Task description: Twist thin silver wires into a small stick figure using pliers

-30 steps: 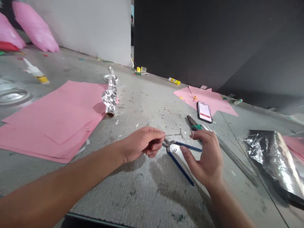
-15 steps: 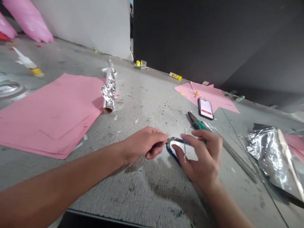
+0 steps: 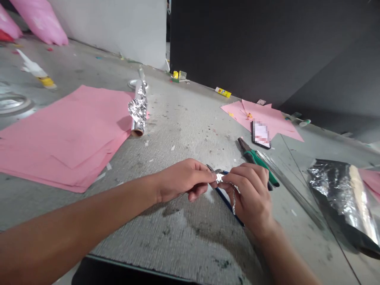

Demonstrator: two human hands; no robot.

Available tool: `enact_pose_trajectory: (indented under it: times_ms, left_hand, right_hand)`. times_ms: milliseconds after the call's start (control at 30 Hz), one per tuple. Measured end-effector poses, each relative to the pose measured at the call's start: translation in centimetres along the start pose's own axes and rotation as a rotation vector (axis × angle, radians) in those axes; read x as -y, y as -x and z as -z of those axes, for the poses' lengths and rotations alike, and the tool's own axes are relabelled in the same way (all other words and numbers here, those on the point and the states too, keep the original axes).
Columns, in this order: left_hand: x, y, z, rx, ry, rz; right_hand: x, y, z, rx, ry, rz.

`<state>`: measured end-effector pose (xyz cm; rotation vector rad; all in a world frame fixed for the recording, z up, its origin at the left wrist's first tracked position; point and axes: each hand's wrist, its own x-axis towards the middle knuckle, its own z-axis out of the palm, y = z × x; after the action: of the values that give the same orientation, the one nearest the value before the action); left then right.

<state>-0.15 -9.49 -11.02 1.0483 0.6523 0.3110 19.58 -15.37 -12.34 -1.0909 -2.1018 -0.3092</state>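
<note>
My left hand (image 3: pixel 192 178) pinches one end of a small piece of foil (image 3: pixel 219 177) between thumb and forefinger. At its other end, the fingertips of my right hand (image 3: pixel 249 194) close on the same foil. A thin twisted foil strip (image 3: pixel 234 201) hangs down by my right thumb. Beneath both hands lie blue-handled pliers (image 3: pixel 224 200), largely covered by the fingers. Just beyond my right hand are green-and-black pliers (image 3: pixel 257 157) with a bundle of thin wires (image 3: pixel 293 194) beside them.
Pink paper sheets (image 3: pixel 68 138) lie stacked at left, with a foil roll (image 3: pixel 139 109) at their edge. A phone (image 3: pixel 261 134) rests by more pink paper (image 3: pixel 270 114) at right. Crumpled silver film (image 3: pixel 335 186) is far right; a white-and-yellow glue bottle (image 3: pixel 37 71) is far left.
My right hand has moved in towards the left, its fingers closing from a spread position onto the foil. The view has shifted slightly; my left hand stays pinched.
</note>
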Motion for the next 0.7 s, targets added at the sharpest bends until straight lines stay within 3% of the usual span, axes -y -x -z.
enact_pose_trajectory:
  times_ms: [133, 367, 700]
  left_hand:
    - [0.0, 0.1, 0.0, 0.017, -0.043, -0.034]
    - [-0.3, 0.4, -0.4, -0.010, -0.174, -0.139]
    - [0.0, 0.1, 0.8, 0.318, 0.319, 0.112]
  right_hand:
    - [0.0, 0.0, 0.1, 0.023, -0.014, 0.017]
    - [0.6, -0.2, 0.3, -0.069, -0.062, -0.040]
    - [0.5, -0.2, 0.8, -0.170, 0.126, 0.076]
